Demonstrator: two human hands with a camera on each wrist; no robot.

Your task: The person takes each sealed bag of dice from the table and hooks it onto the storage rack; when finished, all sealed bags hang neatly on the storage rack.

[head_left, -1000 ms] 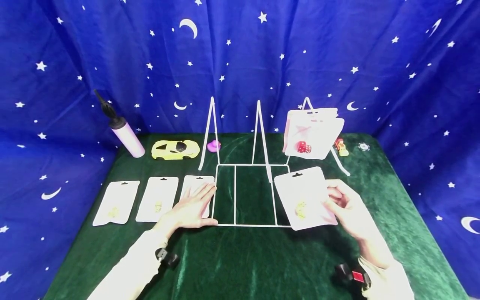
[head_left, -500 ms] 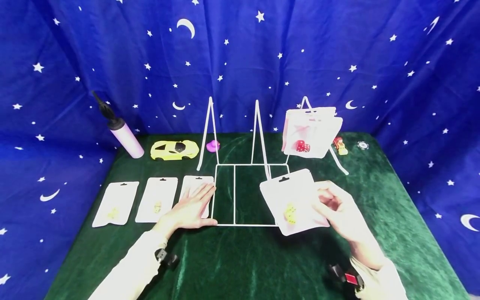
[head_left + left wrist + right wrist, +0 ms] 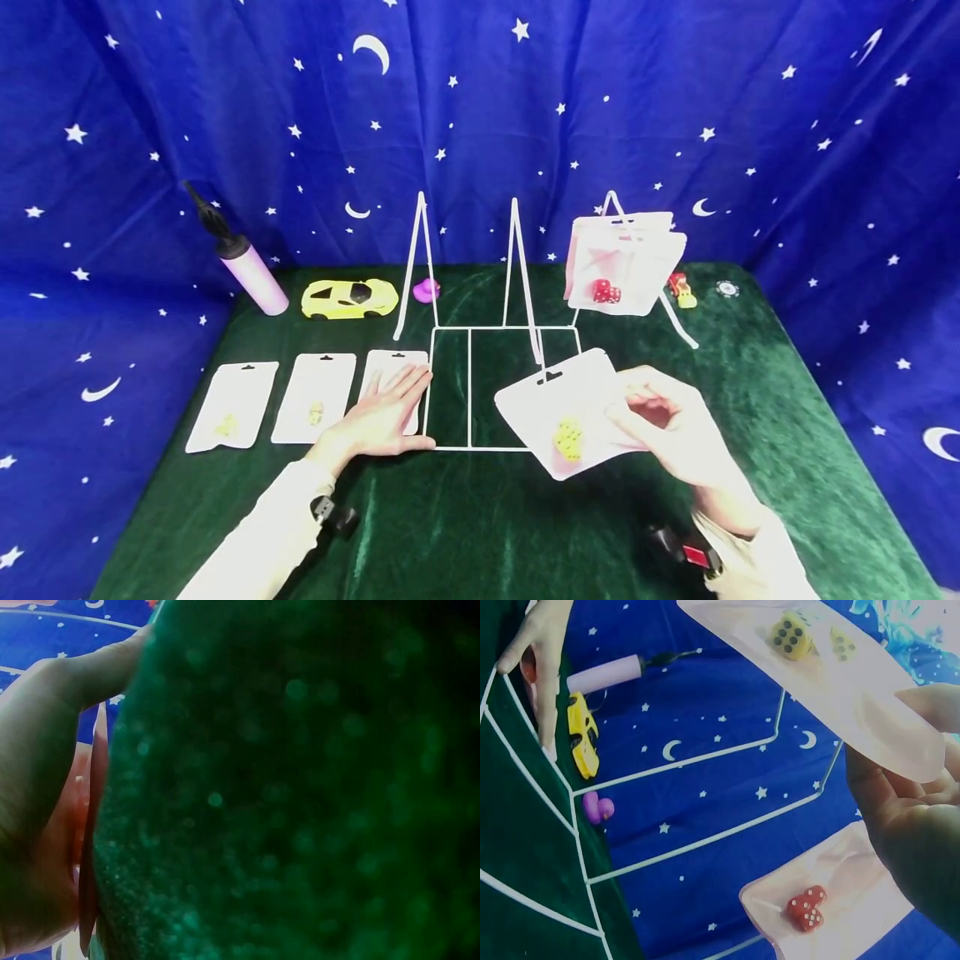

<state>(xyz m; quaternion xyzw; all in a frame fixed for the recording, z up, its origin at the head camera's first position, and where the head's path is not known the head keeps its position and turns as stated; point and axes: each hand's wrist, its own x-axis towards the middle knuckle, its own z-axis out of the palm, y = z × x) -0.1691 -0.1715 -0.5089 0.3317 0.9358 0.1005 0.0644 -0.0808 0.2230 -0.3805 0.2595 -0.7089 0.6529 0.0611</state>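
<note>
My right hand [image 3: 663, 425] pinches the right edge of a clear-fronted white hang-hole bag [image 3: 517, 408] holding yellow dice [image 3: 789, 636]. The bag is tilted, its hole close to the tip of the middle prong of a white wire rack [image 3: 470, 392]; I cannot tell whether they touch. Flat on another white bag [image 3: 386, 360], left of the rack, rests my left hand [image 3: 378, 421], its thumb by the rack's front left corner. Bags with red dice [image 3: 606, 292] hang on the rack's right prong. The left and middle prongs carry nothing.
Two more white bags with yellowish contents, an outer bag [image 3: 238, 396] and an inner bag [image 3: 315, 392], lie left on the green cloth [image 3: 450, 533]. Behind are a pump [image 3: 255, 279], yellow toy car [image 3: 348, 300], purple duck [image 3: 426, 291], small red-yellow toy [image 3: 682, 290] and chip [image 3: 727, 289].
My right hand has carried the bag of yellow dice leftward and slightly toward me, turning it so its hole comes near the middle prong's tip. The left hand stays put.
</note>
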